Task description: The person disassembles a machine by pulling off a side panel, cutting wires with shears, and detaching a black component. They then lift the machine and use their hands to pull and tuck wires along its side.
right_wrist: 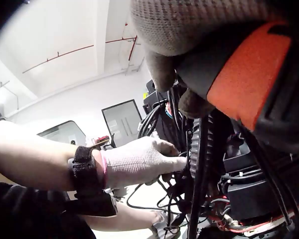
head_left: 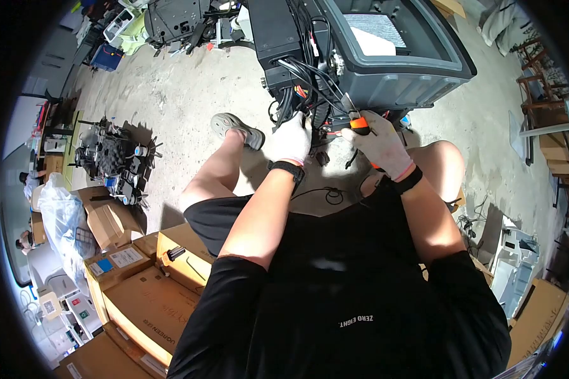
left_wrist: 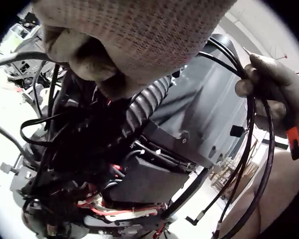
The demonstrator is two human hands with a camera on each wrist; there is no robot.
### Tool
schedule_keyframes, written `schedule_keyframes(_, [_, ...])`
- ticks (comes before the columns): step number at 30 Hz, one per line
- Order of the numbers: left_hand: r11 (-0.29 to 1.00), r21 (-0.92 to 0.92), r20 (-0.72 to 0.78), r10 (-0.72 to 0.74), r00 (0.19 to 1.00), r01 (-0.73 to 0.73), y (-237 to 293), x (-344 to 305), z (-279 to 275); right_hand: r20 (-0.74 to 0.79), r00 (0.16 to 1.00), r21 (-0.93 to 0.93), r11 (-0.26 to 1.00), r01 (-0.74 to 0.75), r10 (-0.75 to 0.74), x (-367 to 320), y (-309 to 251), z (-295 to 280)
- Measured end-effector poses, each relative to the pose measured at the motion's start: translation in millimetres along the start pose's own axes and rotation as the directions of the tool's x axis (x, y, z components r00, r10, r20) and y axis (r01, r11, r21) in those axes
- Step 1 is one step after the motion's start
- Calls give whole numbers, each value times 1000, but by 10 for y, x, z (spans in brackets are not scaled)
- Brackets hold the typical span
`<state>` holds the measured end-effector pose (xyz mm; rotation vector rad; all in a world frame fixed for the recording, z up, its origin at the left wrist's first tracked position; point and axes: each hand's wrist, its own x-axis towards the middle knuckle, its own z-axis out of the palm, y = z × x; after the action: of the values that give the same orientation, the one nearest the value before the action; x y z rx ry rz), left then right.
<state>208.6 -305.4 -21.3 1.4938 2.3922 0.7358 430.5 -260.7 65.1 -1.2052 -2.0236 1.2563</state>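
Note:
My gloved left hand (head_left: 291, 140) has its fingers curled at a bundle of black cables (head_left: 287, 101), beside a ribbed black conduit (left_wrist: 148, 102). In the right wrist view, the left thumb and forefinger close on the cables next to this conduit. My gloved right hand (head_left: 380, 144) grips a tool with an orange-and-black handle (head_left: 360, 125) and a pointed metal blade (head_left: 347, 103). Thin black cables (left_wrist: 250, 117) also run through the right fingers in the left wrist view. Both hands are at the near end of a black machine (head_left: 273, 38) with exposed wiring.
A grey open bin (head_left: 392, 85) sits on the machine. Loose cable (head_left: 334, 194) lies on the floor between the person's legs. Cardboard boxes (head_left: 152, 303) stand at the left, and a dark mechanical assembly (head_left: 110, 158) rests on the floor beyond them. A white casing (head_left: 515, 259) stands at the right.

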Motion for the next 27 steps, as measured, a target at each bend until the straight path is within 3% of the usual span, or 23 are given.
schedule_keyframes(3, [999, -25, -40, 40, 998, -41, -109, 31, 94, 15, 999, -75, 996, 40, -39, 12, 48, 13])
schedule_keyframes(6, [861, -463, 204, -127, 971, 210, -184, 109, 194, 11, 998, -112, 992, 60, -60, 33, 129, 34])
schedule_keyframes(9, [768, -587, 212, -159, 964, 256, -153, 120, 229, 16, 999, -94, 994, 48, -47, 48, 94, 45])
schedule_keyframes(11, [742, -620, 224, -144, 964, 255, -188, 103, 197, 19, 1000, -83, 996, 23, -22, 25, 26, 33])
schedule_keyframes(14, [699, -703, 250, 74, 965, 128, -294, 38, 185, -53, 988, -133, 981, 140, -148, 18, -65, 9])
schedule_keyframes(15, [790, -567, 440, 49, 897, 235, -140, -11, -112, -58, 987, -132, 981, 139, -147, 27, -57, 1])
schedule_keyframes(16, [905, -366, 634, 72, 770, 217, -163, -16, -138, -63, 987, -132, 982, 136, -146, 29, -49, -7])
schedule_keyframes(18, [998, -62, 882, 55, 467, -2, -377, -74, -25, -42, 990, -168, 978, 122, -131, 34, -38, -18])
schedule_keyframes(19, [983, -84, 863, 153, 481, -161, -731, -154, 428, -20, 993, -203, 973, 110, -117, 44, -30, -15])
schedule_keyframes(20, [944, -95, 835, 249, 490, -318, -740, -238, 469, -23, 992, -202, 972, 116, -123, 70, 14, 4])
schedule_keyframes(22, [920, -175, 798, 342, 496, -351, -783, -209, 568, -140, 952, -288, 931, 223, -271, 48, 160, 64])
schedule_keyframes(24, [959, -128, 596, 277, 754, -251, -508, -357, 253, -87, 975, -203, 962, 182, -203, 25, -5, 1])
schedule_keyframes(25, [990, -122, 727, 133, 674, -64, -258, -226, 11, -26, 988, -117, 982, 148, -152, 15, -79, -7])
schedule_keyframes(26, [959, -274, 632, 235, 738, -71, 70, -248, -251, -61, 984, -99, 982, 160, -166, 3, -98, 13])
schedule_keyframes(27, [854, -517, 587, 300, 752, 63, 172, -216, -254, -60, 983, -101, 981, 164, -171, -8, -123, 13])
